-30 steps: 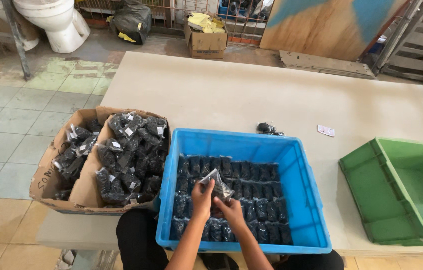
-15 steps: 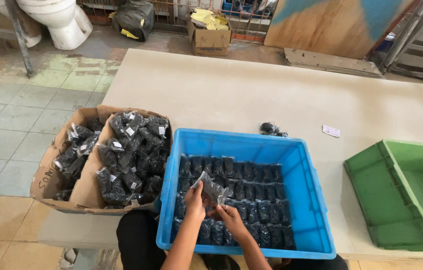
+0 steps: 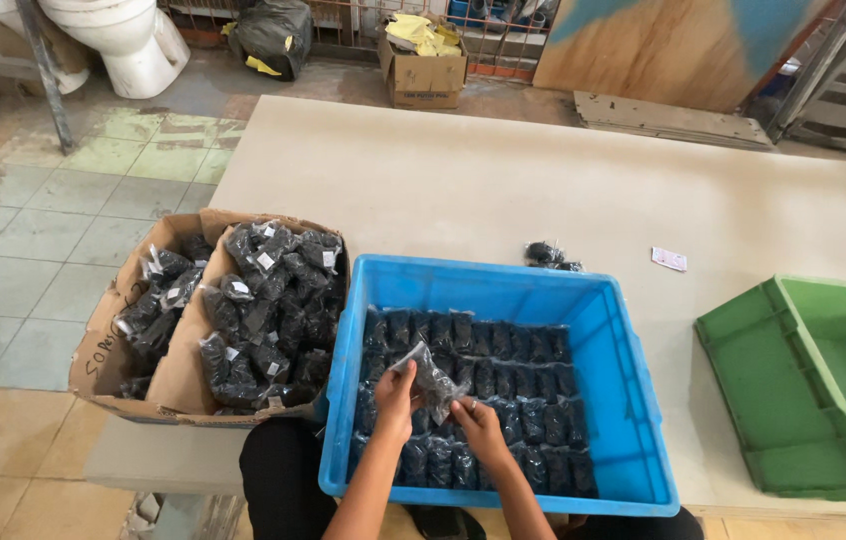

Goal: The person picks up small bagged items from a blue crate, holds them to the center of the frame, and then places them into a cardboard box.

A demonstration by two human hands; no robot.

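- the left hand (image 3: 395, 398) and right hand (image 3: 476, 427) both pinch one clear packet (image 3: 431, 375) of dark parts, held tilted just above the packed rows (image 3: 503, 400) in the blue crate (image 3: 633, 400).
- to seat it well, i'd keep it upright, line it up with the neighbouring row, and press it snug so nothing leans.
- the cardboard box (image 3: 108, 345) of loose packets sits just left, touching the crate.
- a green crate (image 3: 758, 390) stands to the right.
- farther up the table (image 3: 463, 170) lie a stray packet (image 3: 546, 255) and a small card (image 3: 670, 259).
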